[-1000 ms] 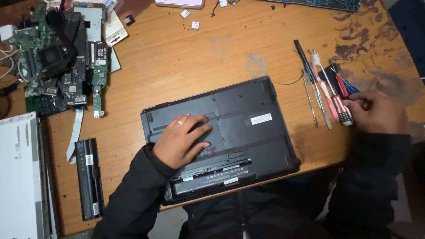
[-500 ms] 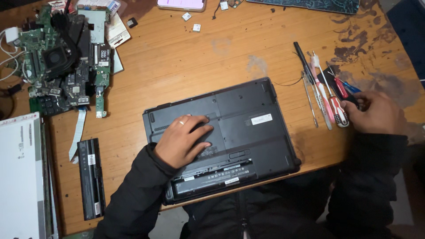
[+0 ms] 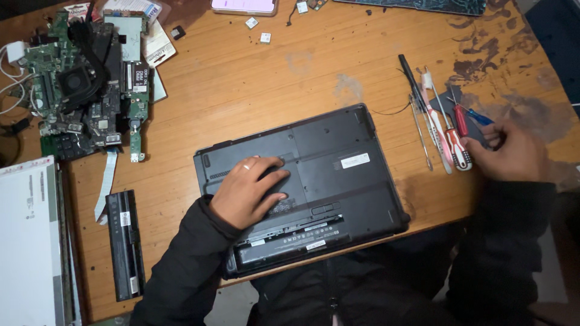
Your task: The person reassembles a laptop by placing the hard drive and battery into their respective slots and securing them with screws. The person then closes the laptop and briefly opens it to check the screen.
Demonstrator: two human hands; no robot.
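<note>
While both hands work at a worn wooden table [image 3: 254, 78], the scene reads as follows.

Landmark: a black plastic laptop [image 3: 314, 175], turned underside up, lies at the near edge of the table with its empty battery bay facing the person.
Left hand: the left hand [image 3: 248, 190] rests palm down on the laptop's left half, fingers loosely spread and flat, pinching nothing.
Right hand: the right hand [image 3: 513, 151] lies to the right of the laptop, fingers curled beside the tools; whether it pinches one, I cannot tell.
Tools: a row of slim screwdrivers, among them a red-and-white-handled screwdriver [image 3: 456, 148], lies between the laptop and the right hand.
Battery: a long black battery pack [image 3: 125, 241] lies well left of the laptop.
Board: a green circuit board with a black fan [image 3: 78, 90] sits beyond the laptop's left corner.
Panel: a pale flat screen panel [image 3: 27, 241] lies farthest left of the laptop.
</note>
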